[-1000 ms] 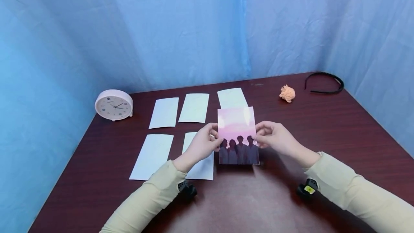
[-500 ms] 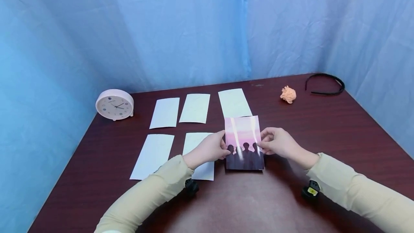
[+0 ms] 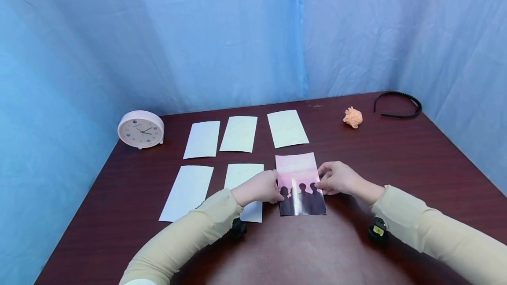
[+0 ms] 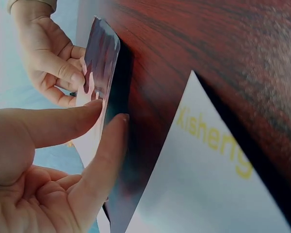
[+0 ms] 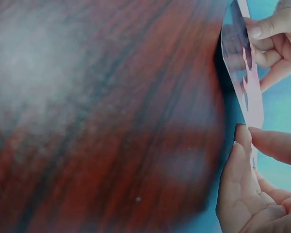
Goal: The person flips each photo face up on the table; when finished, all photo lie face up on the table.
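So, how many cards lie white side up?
5: far-left card, far-middle card, far-right card, near-left card, and near-right card, partly behind the left hand; others could be hidden underneath.

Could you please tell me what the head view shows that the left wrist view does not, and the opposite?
Only the head view: the round white clock, the left cream fabric sleeve and all five white rectangular paper cards.

Only the left wrist view: yellow lettering on one card, large enough to read, apparently "Xisheng".

Both views: the glossy pink-and-dark paper photo, the left hand and right hand that pinch its side edges, and the dark reddish-brown wooden table.
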A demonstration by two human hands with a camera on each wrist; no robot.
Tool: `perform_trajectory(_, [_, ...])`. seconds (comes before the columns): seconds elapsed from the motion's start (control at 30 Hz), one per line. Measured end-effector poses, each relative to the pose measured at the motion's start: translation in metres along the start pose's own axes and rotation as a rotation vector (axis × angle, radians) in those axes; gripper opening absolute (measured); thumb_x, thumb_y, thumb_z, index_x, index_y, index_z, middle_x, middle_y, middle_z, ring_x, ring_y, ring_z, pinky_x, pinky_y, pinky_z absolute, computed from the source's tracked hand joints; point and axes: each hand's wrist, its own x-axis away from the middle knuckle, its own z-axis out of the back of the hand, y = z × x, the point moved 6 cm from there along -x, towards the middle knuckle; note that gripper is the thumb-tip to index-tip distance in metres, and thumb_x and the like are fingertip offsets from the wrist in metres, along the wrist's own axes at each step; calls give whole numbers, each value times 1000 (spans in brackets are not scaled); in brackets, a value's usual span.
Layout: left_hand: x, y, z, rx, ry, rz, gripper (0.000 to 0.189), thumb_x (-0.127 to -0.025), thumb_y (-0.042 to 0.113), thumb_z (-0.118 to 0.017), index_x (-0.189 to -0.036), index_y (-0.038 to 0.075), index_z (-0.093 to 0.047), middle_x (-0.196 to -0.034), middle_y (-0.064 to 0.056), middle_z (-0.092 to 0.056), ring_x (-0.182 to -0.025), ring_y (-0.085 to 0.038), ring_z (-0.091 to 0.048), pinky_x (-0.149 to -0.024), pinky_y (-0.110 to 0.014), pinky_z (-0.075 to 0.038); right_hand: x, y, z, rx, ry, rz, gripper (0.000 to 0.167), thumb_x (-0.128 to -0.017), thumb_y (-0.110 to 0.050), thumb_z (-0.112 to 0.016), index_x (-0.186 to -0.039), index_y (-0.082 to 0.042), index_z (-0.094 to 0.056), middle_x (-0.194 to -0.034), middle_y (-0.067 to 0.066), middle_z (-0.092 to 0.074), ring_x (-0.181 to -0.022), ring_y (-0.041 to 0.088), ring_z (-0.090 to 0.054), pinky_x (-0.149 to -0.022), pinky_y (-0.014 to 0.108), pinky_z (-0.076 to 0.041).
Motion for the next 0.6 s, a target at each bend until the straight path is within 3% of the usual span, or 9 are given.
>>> perform_trajectory(0.17, [-1,1,-1,16,-1,10,22,-80,7,-74,-72,3,-54,-58,-7,-65,-48,-10,-58,-50,-17,-45,-2,2,-2,9,-10,-5,26,-81,-1,-69,-101,8,-54,-66,2,-64,-56,10,-60,-55,29,-55])
perform_trajectory(0.6, [-6,-1,-5,55,9,49,25,-79,5,-75,-80,1,-51,-57,-7,-63,-51,-15,-64,-48,-18,-49,-7,4,1,19,5,-1,26,-79,2,-70,-99,9,-55,-64,3,-63,-55,9,-61,-54,29,-56])
